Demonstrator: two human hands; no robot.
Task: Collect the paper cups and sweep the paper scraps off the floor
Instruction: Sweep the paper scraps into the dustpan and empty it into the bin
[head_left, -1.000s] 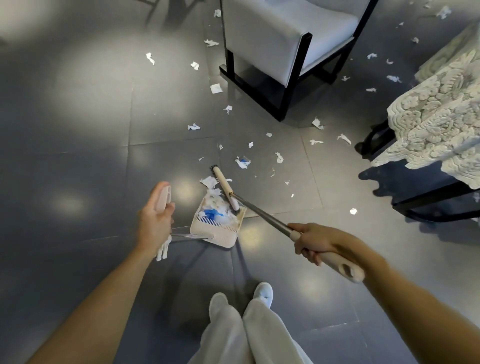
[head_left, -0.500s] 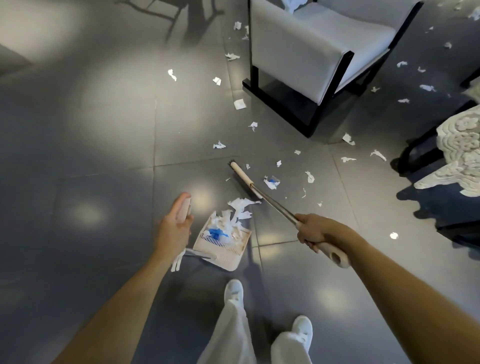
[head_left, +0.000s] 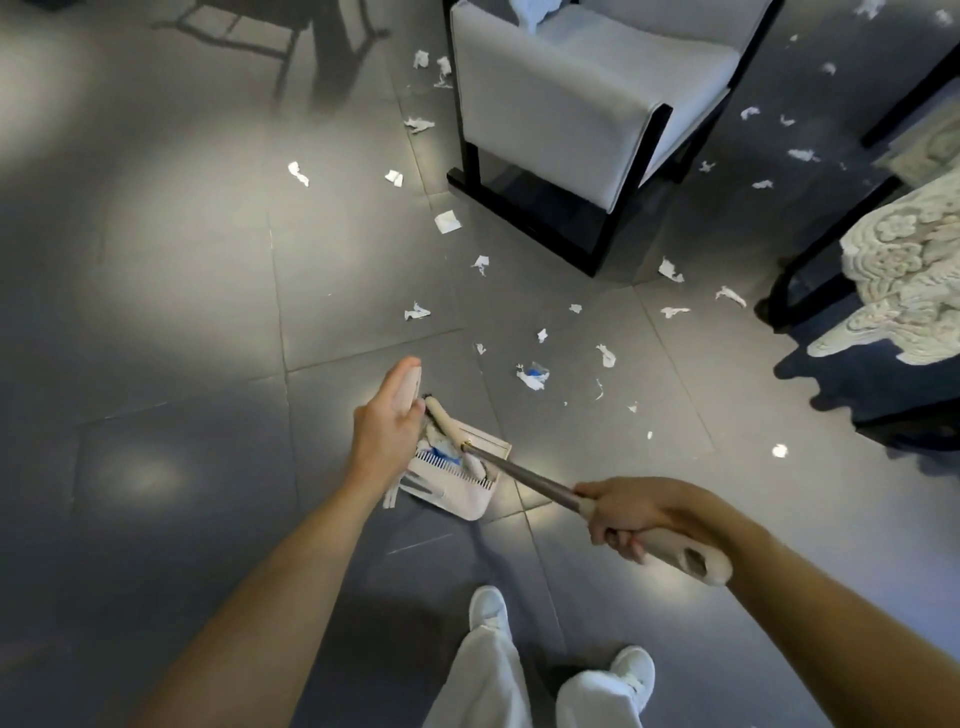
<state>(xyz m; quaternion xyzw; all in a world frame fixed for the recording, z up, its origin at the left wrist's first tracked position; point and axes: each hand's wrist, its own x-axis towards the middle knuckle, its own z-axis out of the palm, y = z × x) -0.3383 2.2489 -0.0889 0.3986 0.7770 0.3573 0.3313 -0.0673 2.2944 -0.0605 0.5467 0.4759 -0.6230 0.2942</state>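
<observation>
My left hand (head_left: 387, 434) grips the upright beige handle of a dustpan (head_left: 457, 493) that stands on the grey floor in front of my feet. The pan holds white and blue paper scraps. My right hand (head_left: 623, 512) grips the broom handle (head_left: 524, 480), and the broom head (head_left: 444, 421) lies inside the pan over the scraps. Several white paper scraps (head_left: 532, 375) are scattered on the floor beyond the pan, toward the chair. No paper cup is plainly visible.
A white armchair with a black frame (head_left: 582, 119) stands ahead, with scraps around its base. A carved white piece of furniture (head_left: 904, 291) on a dark frame stands at the right. My two white shoes (head_left: 488, 608) are below the pan.
The broom head has swung back from the floor beyond the pan into the pan, pulling scraps in. My view has shifted forward toward the chair.
</observation>
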